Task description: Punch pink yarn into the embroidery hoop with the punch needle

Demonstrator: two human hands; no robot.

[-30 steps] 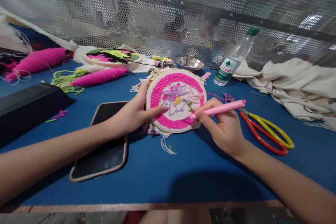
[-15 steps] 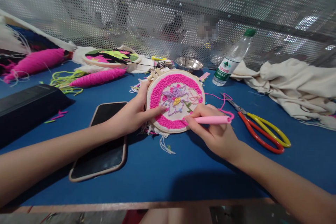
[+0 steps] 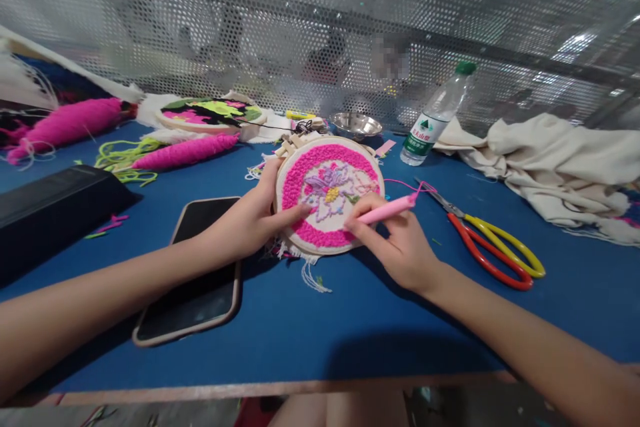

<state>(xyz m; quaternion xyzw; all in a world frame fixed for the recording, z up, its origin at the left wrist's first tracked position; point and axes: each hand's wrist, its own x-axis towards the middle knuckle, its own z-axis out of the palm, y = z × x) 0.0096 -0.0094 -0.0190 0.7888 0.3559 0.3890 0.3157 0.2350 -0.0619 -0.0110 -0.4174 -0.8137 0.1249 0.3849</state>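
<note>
My left hand (image 3: 267,213) grips the left side of a round embroidery hoop (image 3: 327,244), its thumb lying on the front of the cloth. The hoop leans back, showing a looped pink ring around a purple flower with a yellow centre. My right hand (image 3: 400,247) is closed around a pink punch needle (image 3: 387,210), with its tip hidden by the fingers at the lower right of the pink ring. Pink yarn (image 3: 400,183) runs from the tool's back end behind the hoop.
Scissors (image 3: 493,243) with red and yellow handles lie at right, below a water bottle (image 3: 425,133) and crumpled cloth (image 3: 540,153). A phone (image 3: 200,293) rests under my left forearm. Pink yarn bundles (image 3: 187,151), another hoop (image 3: 210,113), a metal bowl (image 3: 357,124) and a black case (image 3: 55,210) stand around.
My right hand has shifted slightly left along the hoop. The punch needle's back end has swung up and left, and the yarn behind it hangs differently. My left hand keeps its hold.
</note>
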